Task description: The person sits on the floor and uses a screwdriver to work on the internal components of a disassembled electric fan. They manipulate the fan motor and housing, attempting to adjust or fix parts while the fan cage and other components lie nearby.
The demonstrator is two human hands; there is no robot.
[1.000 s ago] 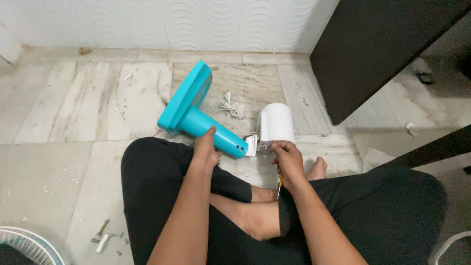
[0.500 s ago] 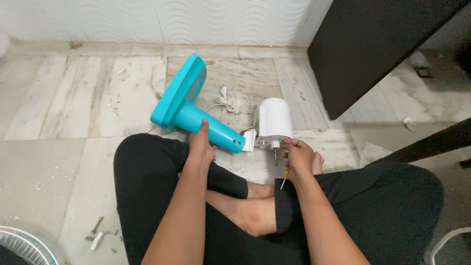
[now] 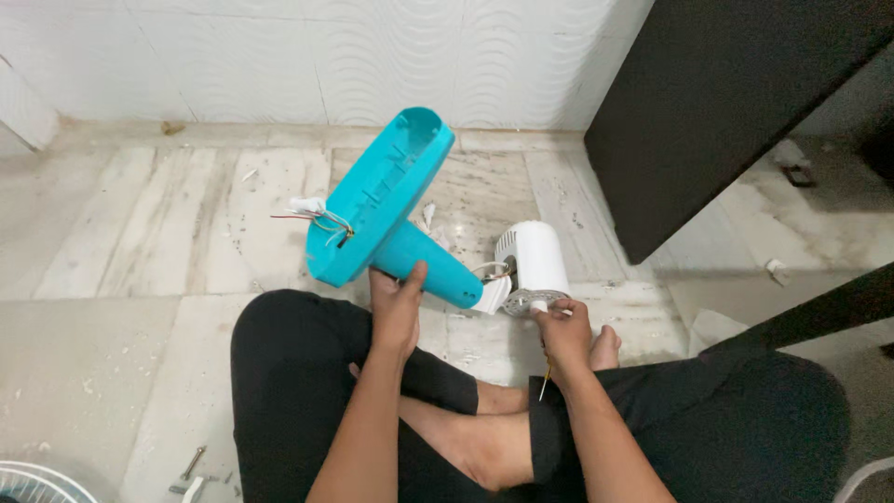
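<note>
Turquoise fan stand (image 3: 391, 210), base tilted up toward the far wall with loose wires at its left, joined to a white motor housing (image 3: 533, 261) lying right on the marble floor (image 3: 140, 242). Left hand (image 3: 396, 307) clasped around the stand's neck. Right hand (image 3: 563, 333) closed at the housing's near end, gripping a thin screwdriver (image 3: 544, 382).

The fan stand (image 3: 391, 210) lies tilted on the floor (image 3: 140, 242) ahead of the crossed legs, its base toward the wall and wires (image 3: 317, 222) sticking out on its left. The motor housing (image 3: 533, 261) sits just right of the stand's neck, with the cabinet (image 3: 726, 102) farther right and behind it. Screws (image 3: 191, 470) and a fan grille (image 3: 37, 482) lie at the near left, beside the left knee.
</note>
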